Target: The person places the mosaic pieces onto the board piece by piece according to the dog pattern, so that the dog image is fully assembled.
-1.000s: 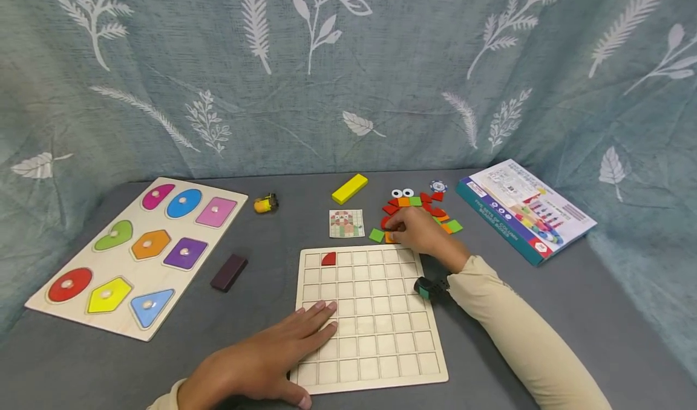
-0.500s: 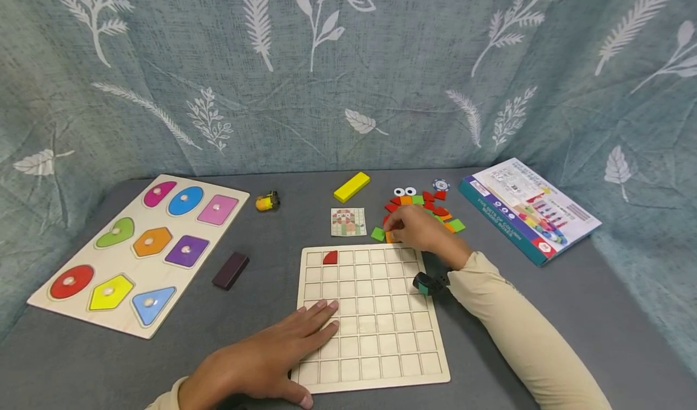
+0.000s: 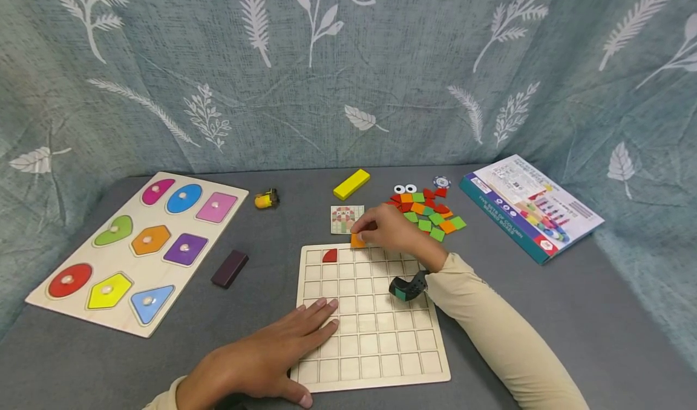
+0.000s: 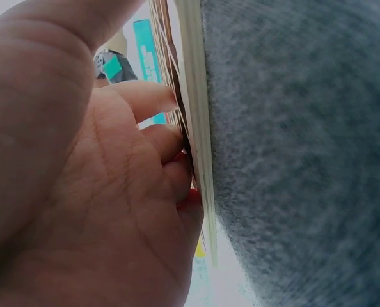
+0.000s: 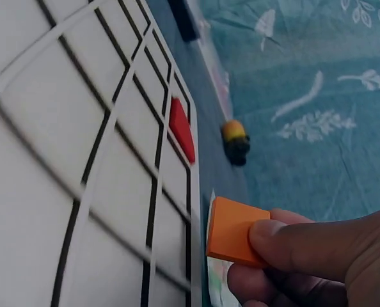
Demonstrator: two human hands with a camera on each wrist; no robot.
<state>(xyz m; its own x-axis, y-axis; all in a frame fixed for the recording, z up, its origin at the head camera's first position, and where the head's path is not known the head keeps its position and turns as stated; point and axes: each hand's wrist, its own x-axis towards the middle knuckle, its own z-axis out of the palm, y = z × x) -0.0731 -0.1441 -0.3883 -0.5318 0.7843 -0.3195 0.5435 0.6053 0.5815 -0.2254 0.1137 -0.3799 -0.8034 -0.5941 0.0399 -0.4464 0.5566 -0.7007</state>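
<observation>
The person wears long beige sleeves, 1 on each arm. The right sleeve (image 3: pixel 501 331) ends at a black wrist strap with a teal patch (image 3: pixel 407 288). Only the cuff of the left sleeve (image 3: pixel 163 398) shows. Both hands are bare.

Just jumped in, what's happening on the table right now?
A person is working at a wooden grid board. The right hand pinches an orange tile over the board's far edge, near the one red piece already set in the top row. The left hand rests flat on the board's near left corner. A pile of loose tiles lies beyond.
</observation>
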